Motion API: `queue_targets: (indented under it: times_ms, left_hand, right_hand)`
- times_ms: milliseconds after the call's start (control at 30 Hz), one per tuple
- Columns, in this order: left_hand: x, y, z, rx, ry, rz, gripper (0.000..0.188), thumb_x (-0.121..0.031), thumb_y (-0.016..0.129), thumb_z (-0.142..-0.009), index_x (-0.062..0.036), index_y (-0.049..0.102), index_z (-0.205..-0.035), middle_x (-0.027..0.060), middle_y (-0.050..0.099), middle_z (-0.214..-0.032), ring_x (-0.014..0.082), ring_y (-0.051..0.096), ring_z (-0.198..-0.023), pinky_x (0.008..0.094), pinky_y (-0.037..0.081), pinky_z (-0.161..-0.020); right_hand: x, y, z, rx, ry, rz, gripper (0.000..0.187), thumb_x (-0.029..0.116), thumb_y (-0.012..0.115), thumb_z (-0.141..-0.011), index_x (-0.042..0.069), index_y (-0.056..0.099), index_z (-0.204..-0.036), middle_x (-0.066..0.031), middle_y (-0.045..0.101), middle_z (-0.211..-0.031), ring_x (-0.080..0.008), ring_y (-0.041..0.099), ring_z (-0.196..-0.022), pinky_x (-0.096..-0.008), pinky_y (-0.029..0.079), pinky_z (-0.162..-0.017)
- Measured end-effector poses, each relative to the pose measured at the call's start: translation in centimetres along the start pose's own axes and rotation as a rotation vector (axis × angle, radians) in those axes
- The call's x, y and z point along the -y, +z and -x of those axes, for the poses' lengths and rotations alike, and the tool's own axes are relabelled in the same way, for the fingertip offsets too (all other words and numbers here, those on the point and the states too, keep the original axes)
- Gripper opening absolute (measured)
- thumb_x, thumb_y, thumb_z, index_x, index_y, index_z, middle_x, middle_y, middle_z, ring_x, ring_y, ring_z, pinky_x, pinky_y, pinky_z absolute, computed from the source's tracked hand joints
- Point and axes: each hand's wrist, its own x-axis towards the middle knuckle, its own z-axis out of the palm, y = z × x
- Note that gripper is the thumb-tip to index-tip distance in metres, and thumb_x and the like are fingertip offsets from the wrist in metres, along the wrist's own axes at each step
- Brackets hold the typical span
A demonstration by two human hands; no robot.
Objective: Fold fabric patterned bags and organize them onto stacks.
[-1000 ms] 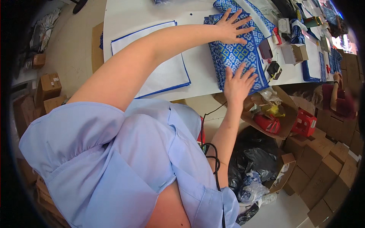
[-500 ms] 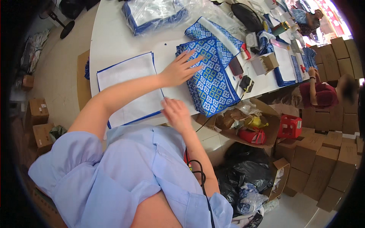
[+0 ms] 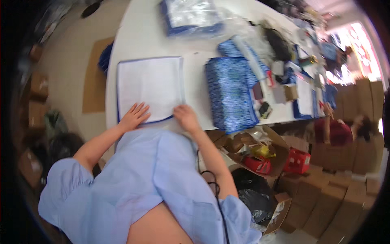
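Note:
A white square cloth with blue edging (image 3: 150, 85) lies flat on the table in front of me. My left hand (image 3: 135, 117) rests on its near edge, left of the middle, with the fingers stretched out and apart. At the near right corner, my right hand (image 3: 187, 118) has its fingers drawn together on the blue edge. Some of the fingertips there are blurred. To the right, a folded pile of blue patterned cloth (image 3: 230, 91) reaches the table's front edge, apart from both hands.
A plastic-wrapped blue and white bundle (image 3: 191, 18) lies farther back on the white table (image 3: 140, 32). Beyond the patterned pile are a black bag (image 3: 278, 42) and small items. An open carton (image 3: 272, 156) and a red crate (image 3: 297, 160) stand below; a co-worker in dark red (image 3: 339, 132) is at right.
My left hand has moved off the patterned pile, back and left onto the white cloth's near edge. The right hand stays by the cloth's near right corner. The whole view has shifted.

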Motion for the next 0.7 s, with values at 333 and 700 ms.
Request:
queue_targets:
  times_ms: [333,700]
  left_hand:
    - [-0.1,-1.7,2.4,-0.140,-0.447,0.614,0.024,-0.009,0.053,-0.074,-0.0017,0.056,-0.097,0.0101,0.055,-0.105,0.0251,0.044,-0.108,0.0385,0.031,-0.094]
    - [1.1,-7.3,0.4,-0.130,-0.653,0.651,0.027,-0.007,0.045,-0.072,-0.0034,0.058,-0.095,0.0139,0.059,-0.089,0.0281,0.057,-0.081,0.0324,0.044,-0.075]
  right_hand:
    - [0.0,-3.8,-3.0,0.233,0.938,-0.742,0.015,0.004,0.055,-0.072,-0.001,0.062,-0.085,-0.0049,0.061,-0.078,-0.0098,0.053,-0.074,-0.0204,0.040,-0.068]
    - [-0.4,-5.9,-5.4,0.194,0.908,-0.792,0.011,0.000,0.054,-0.072,-0.001,0.061,-0.080,-0.0048,0.061,-0.076,-0.0092,0.053,-0.069,-0.0210,0.041,-0.065]
